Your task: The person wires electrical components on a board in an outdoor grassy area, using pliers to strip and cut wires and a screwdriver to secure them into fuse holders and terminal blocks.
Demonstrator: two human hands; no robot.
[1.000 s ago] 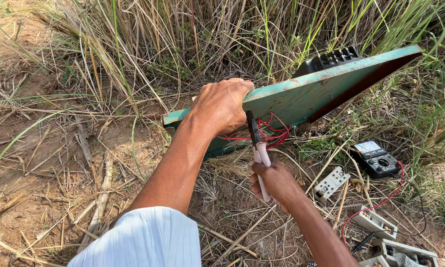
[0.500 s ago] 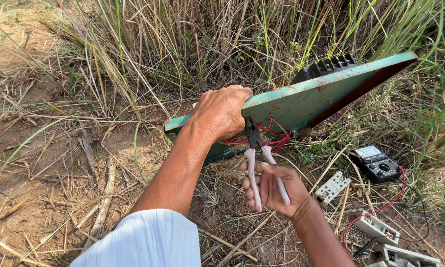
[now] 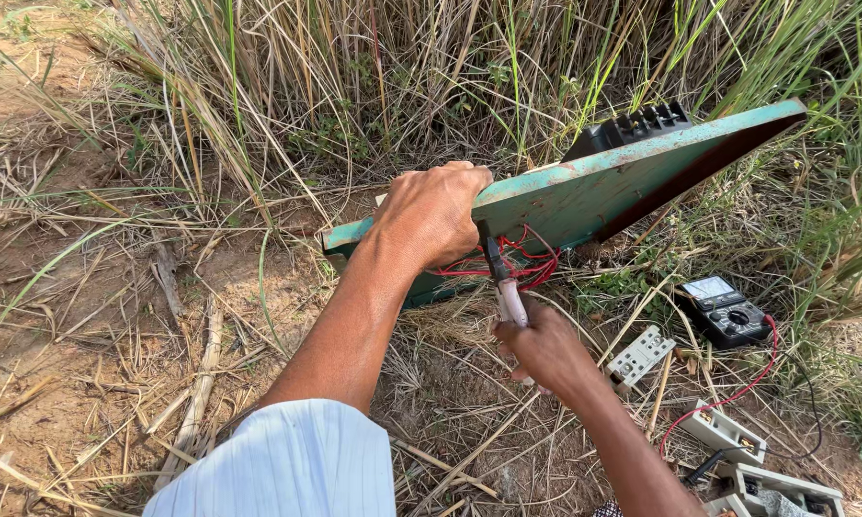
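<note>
Head view: a green board [image 3: 584, 196] is held tilted at centre frame, the left hand [image 3: 436, 215] clamped over its edge. Below it, pliers [image 3: 501, 278] are gripped closed-fisted by the right hand [image 3: 546, 349] at red wires [image 3: 527, 263]; the board is best kept steady, the tips squarely placed.

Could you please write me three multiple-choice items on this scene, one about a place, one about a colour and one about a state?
1. Where does the multimeter lie?
A. on the ground right of the board
B. on top of the board
C. in the left hand

2. What colour are the wires under the board?
A. blue
B. red
C. yellow

3. How is the board held?
A. flat on the ground
B. tilted up on edge
C. hung from the grass

Answers: 1 A, it sits among dry stalks by the switch parts. 2 B, red loops show beside the pliers in the right hand. 3 B, the left hand grips its raised edge.
</note>
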